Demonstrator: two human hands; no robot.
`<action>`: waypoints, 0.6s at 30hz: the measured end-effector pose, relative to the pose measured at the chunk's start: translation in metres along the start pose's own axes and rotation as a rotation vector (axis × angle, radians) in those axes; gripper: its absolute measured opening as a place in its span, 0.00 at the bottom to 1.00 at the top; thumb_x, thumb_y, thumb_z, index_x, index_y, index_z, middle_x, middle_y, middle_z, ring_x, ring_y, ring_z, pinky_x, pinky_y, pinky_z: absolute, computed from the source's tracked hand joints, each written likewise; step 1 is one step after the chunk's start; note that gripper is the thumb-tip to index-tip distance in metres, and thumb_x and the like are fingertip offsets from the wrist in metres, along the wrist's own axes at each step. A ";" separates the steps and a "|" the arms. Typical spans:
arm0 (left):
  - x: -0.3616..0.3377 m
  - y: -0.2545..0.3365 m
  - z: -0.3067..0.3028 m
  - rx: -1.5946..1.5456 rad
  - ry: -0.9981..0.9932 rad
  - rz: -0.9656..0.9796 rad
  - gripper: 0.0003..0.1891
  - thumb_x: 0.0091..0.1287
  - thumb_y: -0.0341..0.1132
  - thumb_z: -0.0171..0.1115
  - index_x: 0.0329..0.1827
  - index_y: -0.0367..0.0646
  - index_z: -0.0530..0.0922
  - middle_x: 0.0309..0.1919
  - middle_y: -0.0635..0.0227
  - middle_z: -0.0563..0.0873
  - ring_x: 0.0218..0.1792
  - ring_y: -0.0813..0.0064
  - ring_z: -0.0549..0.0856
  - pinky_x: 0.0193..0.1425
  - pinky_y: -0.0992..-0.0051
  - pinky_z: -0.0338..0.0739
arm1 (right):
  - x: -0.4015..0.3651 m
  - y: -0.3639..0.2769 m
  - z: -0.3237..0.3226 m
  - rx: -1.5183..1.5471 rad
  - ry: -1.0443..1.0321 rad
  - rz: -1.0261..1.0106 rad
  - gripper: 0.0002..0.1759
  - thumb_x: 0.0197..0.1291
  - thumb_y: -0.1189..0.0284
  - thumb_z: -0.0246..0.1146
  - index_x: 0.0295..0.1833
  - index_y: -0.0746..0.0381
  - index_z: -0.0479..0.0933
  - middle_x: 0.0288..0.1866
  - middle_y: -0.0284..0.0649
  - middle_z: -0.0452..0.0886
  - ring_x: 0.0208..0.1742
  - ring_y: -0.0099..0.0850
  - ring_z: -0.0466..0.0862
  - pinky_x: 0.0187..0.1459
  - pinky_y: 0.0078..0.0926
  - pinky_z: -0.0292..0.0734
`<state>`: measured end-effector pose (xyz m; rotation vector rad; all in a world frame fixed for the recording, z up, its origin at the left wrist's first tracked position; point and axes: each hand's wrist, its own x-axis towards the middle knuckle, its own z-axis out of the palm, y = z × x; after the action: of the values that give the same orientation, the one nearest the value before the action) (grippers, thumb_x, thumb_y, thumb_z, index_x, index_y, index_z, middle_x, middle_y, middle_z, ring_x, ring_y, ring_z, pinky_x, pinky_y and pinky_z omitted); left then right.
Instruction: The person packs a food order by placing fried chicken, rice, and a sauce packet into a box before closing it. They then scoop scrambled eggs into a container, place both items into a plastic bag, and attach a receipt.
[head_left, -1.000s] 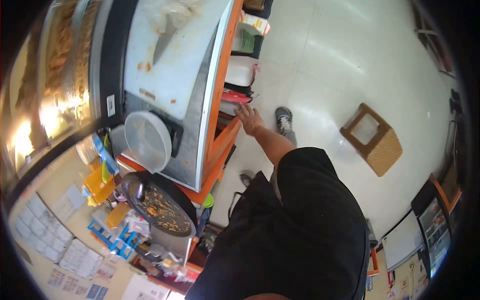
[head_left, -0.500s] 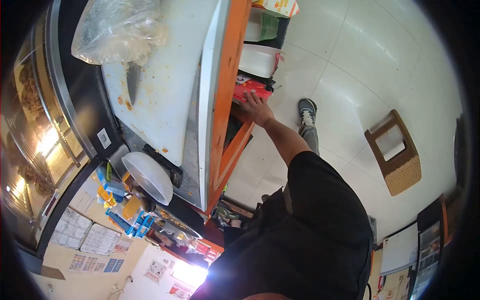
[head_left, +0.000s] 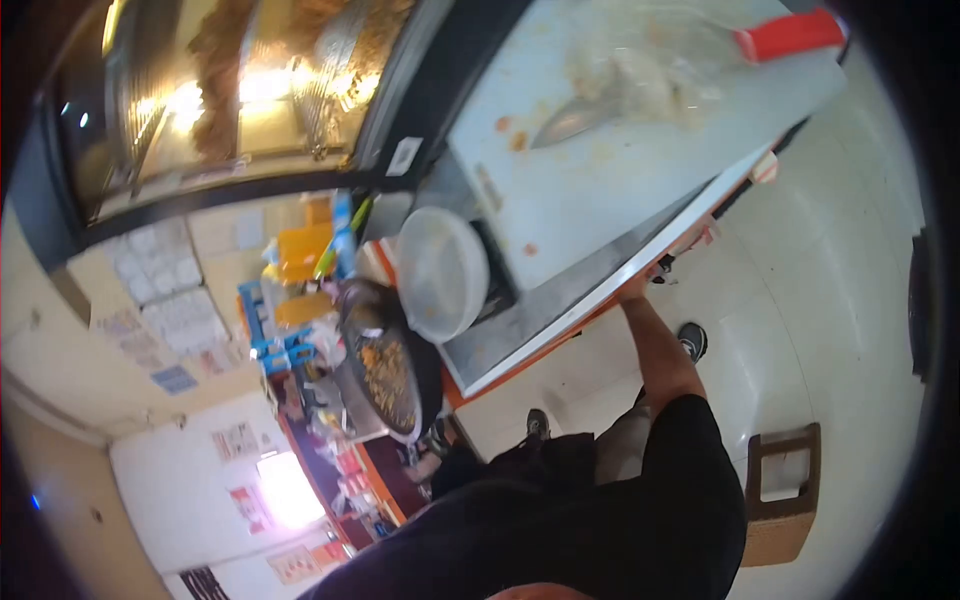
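Observation:
My right hand [head_left: 634, 288] reaches to the edge of the counter, where the rim hides most of its fingers. Whatever it touches below that rim is out of sight. Far to the left, past my black shirt, my left hand [head_left: 425, 466] shows as a small blurred patch, its fingers not readable. Above my right hand lies a white cutting board [head_left: 560, 235] with orange-brown stains. On it a knife blade [head_left: 575, 122] sticks out from under a clear plastic bag [head_left: 655, 75]. A red packet or roll [head_left: 790, 37] rests at the board's far end.
A translucent bowl [head_left: 442, 275] stands at the counter's left end, next to a dark pan [head_left: 388, 380] with brown bits. A lit glass food cabinet [head_left: 260, 90] is behind. A brown stool [head_left: 783, 500] stands on the floor at right.
The view has turned and tilted, bringing the red item on the board into sight. My right hand, earlier on a red packet on the shelf below, is now mostly hidden by the counter edge.

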<state>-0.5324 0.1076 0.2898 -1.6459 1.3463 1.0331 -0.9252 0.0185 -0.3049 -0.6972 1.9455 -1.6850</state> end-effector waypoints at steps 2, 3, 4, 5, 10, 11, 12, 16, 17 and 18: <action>-0.004 -0.018 0.007 0.009 -0.004 0.032 0.17 0.77 0.38 0.54 0.63 0.38 0.77 0.46 0.62 0.87 0.45 0.74 0.84 0.53 0.71 0.78 | 0.001 -0.040 -0.020 -0.123 -0.138 0.084 0.23 0.59 0.60 0.66 0.56 0.63 0.77 0.54 0.50 0.81 0.61 0.57 0.75 0.65 0.48 0.66; -0.003 -0.029 0.008 0.005 -0.004 0.052 0.17 0.77 0.37 0.54 0.63 0.38 0.77 0.46 0.62 0.87 0.45 0.74 0.84 0.53 0.71 0.78 | 0.004 -0.059 -0.029 -0.057 -0.059 0.036 0.23 0.59 0.60 0.66 0.56 0.63 0.77 0.53 0.50 0.81 0.60 0.57 0.75 0.64 0.49 0.67; -0.005 -0.041 0.011 0.006 -0.009 0.071 0.17 0.77 0.37 0.54 0.63 0.38 0.77 0.47 0.62 0.87 0.45 0.74 0.84 0.53 0.70 0.78 | 0.002 -0.068 -0.036 -0.114 -0.063 -0.004 0.22 0.58 0.64 0.66 0.54 0.64 0.78 0.52 0.51 0.82 0.59 0.57 0.76 0.62 0.50 0.69; -0.003 -0.052 0.013 0.008 -0.013 0.085 0.17 0.77 0.37 0.54 0.63 0.38 0.77 0.47 0.62 0.87 0.45 0.74 0.85 0.53 0.70 0.78 | -0.006 -0.073 -0.041 -0.197 -0.055 -0.072 0.20 0.56 0.67 0.67 0.52 0.65 0.78 0.51 0.51 0.82 0.57 0.58 0.77 0.60 0.50 0.70; 0.023 -0.120 0.008 0.062 -0.024 0.196 0.17 0.77 0.36 0.54 0.63 0.39 0.76 0.47 0.61 0.88 0.46 0.74 0.85 0.54 0.70 0.79 | -0.047 -0.199 -0.111 -0.356 -0.058 -0.166 0.10 0.60 0.81 0.60 0.47 0.68 0.80 0.47 0.55 0.83 0.49 0.57 0.82 0.49 0.43 0.79; 0.034 -0.132 0.003 0.094 -0.020 0.216 0.17 0.77 0.36 0.54 0.63 0.39 0.76 0.47 0.61 0.88 0.46 0.74 0.85 0.54 0.70 0.79 | -0.062 -0.208 -0.120 -0.328 -0.027 -0.188 0.10 0.62 0.82 0.59 0.48 0.66 0.81 0.44 0.50 0.83 0.44 0.55 0.84 0.46 0.46 0.81; 0.046 -0.145 -0.002 0.098 -0.003 0.248 0.17 0.77 0.36 0.54 0.63 0.39 0.76 0.48 0.61 0.88 0.46 0.73 0.85 0.54 0.69 0.79 | -0.070 -0.219 -0.122 -0.293 -0.003 -0.196 0.10 0.64 0.82 0.59 0.49 0.67 0.81 0.46 0.51 0.84 0.47 0.52 0.84 0.49 0.43 0.81; 0.108 -0.153 -0.021 -0.170 0.130 0.603 0.16 0.76 0.36 0.56 0.64 0.41 0.76 0.48 0.57 0.88 0.48 0.68 0.87 0.56 0.66 0.79 | -0.090 -0.219 -0.123 -0.223 0.289 -0.235 0.10 0.67 0.78 0.60 0.50 0.67 0.83 0.46 0.54 0.86 0.48 0.47 0.87 0.52 0.36 0.80; 0.108 -0.152 -0.027 -0.133 0.093 0.605 0.16 0.76 0.36 0.56 0.64 0.41 0.76 0.48 0.57 0.88 0.48 0.67 0.87 0.56 0.66 0.79 | -0.090 -0.242 -0.129 -0.363 0.229 -0.046 0.10 0.68 0.75 0.61 0.49 0.67 0.84 0.42 0.55 0.86 0.44 0.51 0.88 0.49 0.37 0.81; 0.109 -0.143 -0.040 -0.091 0.078 0.613 0.16 0.76 0.36 0.56 0.64 0.41 0.76 0.48 0.57 0.88 0.48 0.66 0.87 0.56 0.66 0.79 | -0.084 -0.232 -0.125 -0.374 0.280 -0.091 0.10 0.69 0.72 0.61 0.47 0.67 0.84 0.38 0.56 0.86 0.41 0.52 0.87 0.45 0.39 0.80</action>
<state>-0.3733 0.0532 0.2142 -1.3676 1.9460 1.3999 -0.9251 0.1397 -0.0560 -0.7206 2.5017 -1.5522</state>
